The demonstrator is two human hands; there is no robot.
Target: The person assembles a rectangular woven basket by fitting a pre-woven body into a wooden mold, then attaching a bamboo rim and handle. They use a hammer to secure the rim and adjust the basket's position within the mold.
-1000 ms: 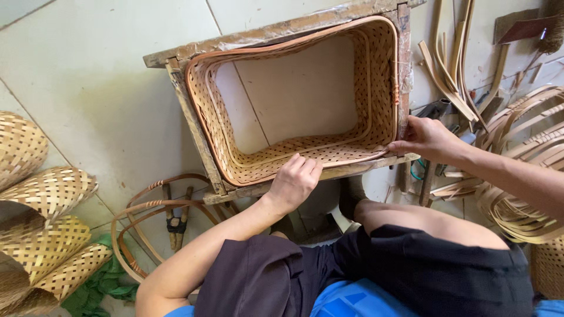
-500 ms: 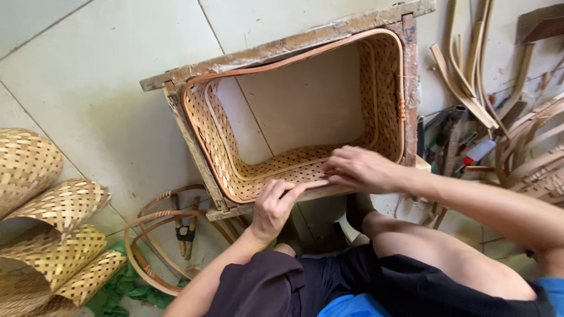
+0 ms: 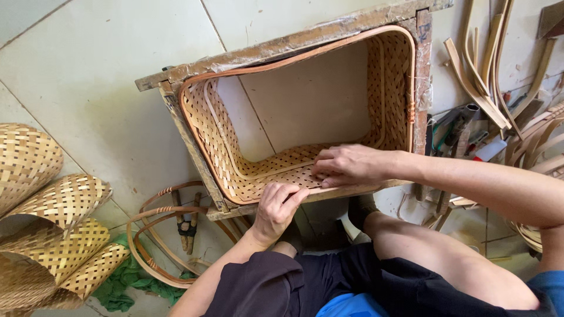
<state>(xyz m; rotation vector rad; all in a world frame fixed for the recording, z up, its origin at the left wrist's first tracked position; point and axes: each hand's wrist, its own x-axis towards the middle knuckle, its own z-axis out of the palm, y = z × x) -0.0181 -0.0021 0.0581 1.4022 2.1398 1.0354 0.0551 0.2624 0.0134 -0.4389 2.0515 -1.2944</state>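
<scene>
Basket: tan woven bamboo basket wall (image 3: 235, 147) inside rough wooden frame (image 3: 294, 41).
Left hand (image 3: 276, 205): fingers curled, gripping near rim.
Right hand (image 3: 346, 165): fingers together, pressing weave.

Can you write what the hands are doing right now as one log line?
left hand: gripping near rim of woven basket | right hand: pressing inside near wall | basket: sitting in wooden frame

Woven mats (image 3: 53, 223) left, bent strips (image 3: 482, 76) right, green cloth (image 3: 126, 287).

Likely basket workshop: bamboo strips (image 3: 479, 76), woven mats (image 3: 53, 235)
</scene>
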